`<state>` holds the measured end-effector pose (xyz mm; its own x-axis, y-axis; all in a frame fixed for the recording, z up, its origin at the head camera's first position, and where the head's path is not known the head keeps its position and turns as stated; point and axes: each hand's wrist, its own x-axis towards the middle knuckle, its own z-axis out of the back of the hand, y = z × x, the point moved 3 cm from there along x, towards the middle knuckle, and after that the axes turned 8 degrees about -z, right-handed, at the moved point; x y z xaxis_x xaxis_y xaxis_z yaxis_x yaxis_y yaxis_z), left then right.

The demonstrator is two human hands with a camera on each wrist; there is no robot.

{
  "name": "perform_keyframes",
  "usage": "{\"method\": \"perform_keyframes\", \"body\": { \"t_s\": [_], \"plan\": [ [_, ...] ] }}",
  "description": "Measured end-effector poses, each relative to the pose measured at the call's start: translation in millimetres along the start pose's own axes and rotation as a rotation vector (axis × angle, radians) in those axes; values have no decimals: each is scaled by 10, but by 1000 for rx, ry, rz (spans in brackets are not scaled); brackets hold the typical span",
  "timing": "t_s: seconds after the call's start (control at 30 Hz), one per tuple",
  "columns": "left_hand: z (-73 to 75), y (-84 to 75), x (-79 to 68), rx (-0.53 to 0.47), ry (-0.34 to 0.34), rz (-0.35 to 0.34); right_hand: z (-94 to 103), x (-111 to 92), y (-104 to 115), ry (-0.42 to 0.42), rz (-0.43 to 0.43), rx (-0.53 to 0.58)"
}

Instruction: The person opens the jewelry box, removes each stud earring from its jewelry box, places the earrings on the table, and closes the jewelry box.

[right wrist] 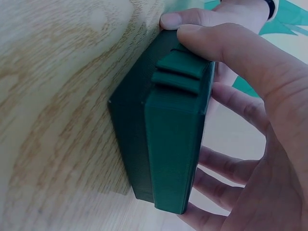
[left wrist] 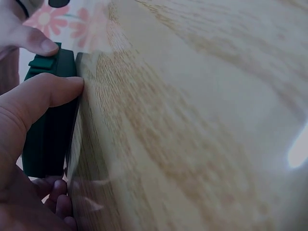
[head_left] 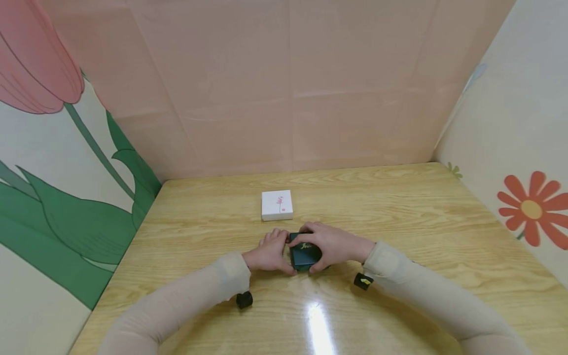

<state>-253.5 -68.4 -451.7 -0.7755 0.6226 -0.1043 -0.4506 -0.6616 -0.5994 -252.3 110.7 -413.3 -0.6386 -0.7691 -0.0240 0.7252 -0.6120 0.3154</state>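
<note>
Dark-green box sits on wood-grain table between flower-printed walls.

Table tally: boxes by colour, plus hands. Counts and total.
Dark green box: 1, between the hands
White box: 1, beyond them
Hands: 2, left hand and right hand, both on the dark green box
Total: 4

A wood-grain table carries a green box and, near it, a white box.
</note>
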Motion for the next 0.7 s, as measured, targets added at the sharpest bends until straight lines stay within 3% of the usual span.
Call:
{"method": "perform_keyframes", "body": {
  "t_s": [0.7],
  "plan": [
    [0, -2, 18, 58, 21, 30, 35, -12, 11, 12, -15, 38]
  ]
}}
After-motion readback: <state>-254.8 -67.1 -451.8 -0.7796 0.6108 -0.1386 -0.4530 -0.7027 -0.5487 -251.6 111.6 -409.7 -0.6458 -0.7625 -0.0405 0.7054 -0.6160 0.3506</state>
